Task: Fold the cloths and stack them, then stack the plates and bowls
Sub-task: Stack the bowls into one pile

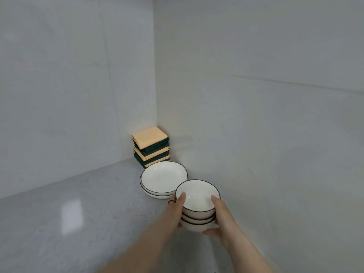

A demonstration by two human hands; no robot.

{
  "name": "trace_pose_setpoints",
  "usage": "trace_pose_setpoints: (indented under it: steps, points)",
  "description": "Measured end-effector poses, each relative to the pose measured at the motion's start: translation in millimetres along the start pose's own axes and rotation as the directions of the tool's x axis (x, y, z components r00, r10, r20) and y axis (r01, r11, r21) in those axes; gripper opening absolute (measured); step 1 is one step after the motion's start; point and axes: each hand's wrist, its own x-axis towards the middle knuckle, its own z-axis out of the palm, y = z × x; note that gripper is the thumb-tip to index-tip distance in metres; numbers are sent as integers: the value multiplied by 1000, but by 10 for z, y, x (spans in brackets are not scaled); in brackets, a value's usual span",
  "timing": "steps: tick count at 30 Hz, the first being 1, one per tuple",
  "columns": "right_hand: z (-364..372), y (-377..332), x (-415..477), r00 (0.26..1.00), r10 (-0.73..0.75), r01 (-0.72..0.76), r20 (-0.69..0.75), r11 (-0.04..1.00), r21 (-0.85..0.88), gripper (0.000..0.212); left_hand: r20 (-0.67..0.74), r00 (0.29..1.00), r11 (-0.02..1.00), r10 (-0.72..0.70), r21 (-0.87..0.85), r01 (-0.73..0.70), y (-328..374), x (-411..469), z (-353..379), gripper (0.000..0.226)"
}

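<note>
A stack of three white bowls with dark rims (197,201) is gripped from both sides. My left hand (176,210) holds its left side with the thumb on the top bowl's rim. My right hand (218,217) cups its right side and base. Just behind and to the left, a stack of white dark-rimmed plates (163,179) rests on the counter. In the wall corner behind the plates stands a pile of folded cloths (151,145), alternating tan and dark green.
The grey speckled counter (78,213) stretches left and toward me. Pale tiled walls (256,115) meet in a corner right behind the cloths and run close along the right of the bowls.
</note>
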Motion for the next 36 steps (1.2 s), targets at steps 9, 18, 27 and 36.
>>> trace_pose_setpoints:
  steps: [9, 18, 27, 36]
  points:
    - [-30, 173, 374, 998, -7, 11, -57, 998, 69, 31, -45, 999, 1000, 17, 13, -16, -125, 292, 108, 45]
    - [66, 96, 574, 990, -95, 103, -109, 992, 72, 31, -65, 994, 994, 87, 79, -82, -19, 640, 133, 44]
    - [133, 303, 555, 976, -130, 157, -177, 976, 149, 79, -31, 969, 951, 244, 202, -233, -80, 447, 51, 54]
    - [28, 522, 558, 971, -227, 233, -72, 967, 103, 48, -10, 946, 887, 323, 352, -299, -181, 386, 65, 63]
